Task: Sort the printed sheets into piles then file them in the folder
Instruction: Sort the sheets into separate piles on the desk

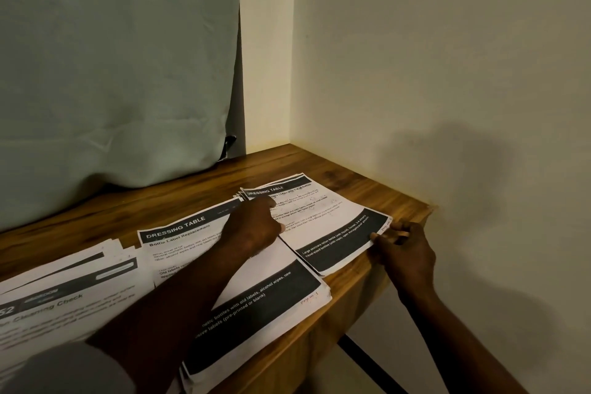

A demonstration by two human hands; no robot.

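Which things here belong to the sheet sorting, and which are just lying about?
Job: right pile, held by left hand and right hand; middle pile; left pile.
Just there: green cloth, wooden table.

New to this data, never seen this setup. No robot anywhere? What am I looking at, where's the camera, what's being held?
There is no robot here: a person works with two bare hands. The single picture comes from a camera worn on the person's head, looking forward and down. On the wooden table lie three piles of printed sheets: a left pile, a middle pile headed "Dressing Table", and a right pile. The right hand pinches the right pile's near corner. The left hand curls over that pile's far-left edge. A pale green cloth hangs behind the table.
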